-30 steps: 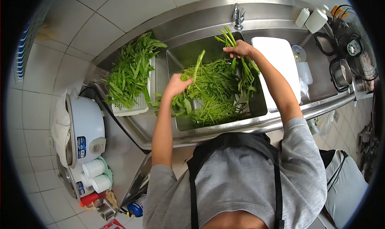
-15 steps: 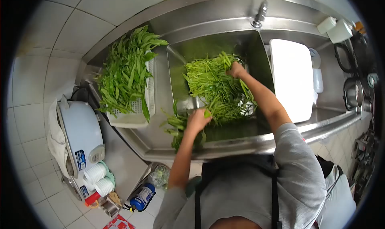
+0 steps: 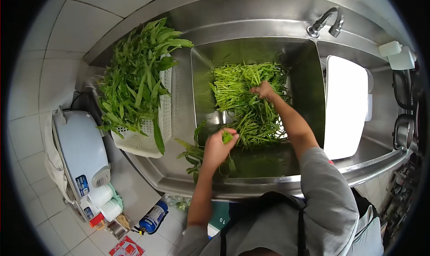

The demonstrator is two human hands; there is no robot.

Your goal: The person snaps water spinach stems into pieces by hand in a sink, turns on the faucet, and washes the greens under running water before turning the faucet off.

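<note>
While 1 second ago a bunch of green stalks was raised at the far rim, the loose heap of slender bright-green leafy stalks (image 3: 244,83) now has the right hand (image 3: 265,90) lowered onto its middle. That hand's fingers are partly curled against the stalks; whether they grip any, I cannot tell. The left hand (image 3: 220,146) is closed around a small green leafy bunch (image 3: 227,137), near the basin's left near corner. The heap lies in the deep rectangular steel basin (image 3: 298,153), its pale stems mostly side by side at the far left, darker leaves tangled nearer the person. Left of the basin, a white perforated plastic basket (image 3: 142,141) holds broad green leaves (image 3: 134,83); to its right stands a white rectangular board (image 3: 345,106), seemingly leaning.
</note>
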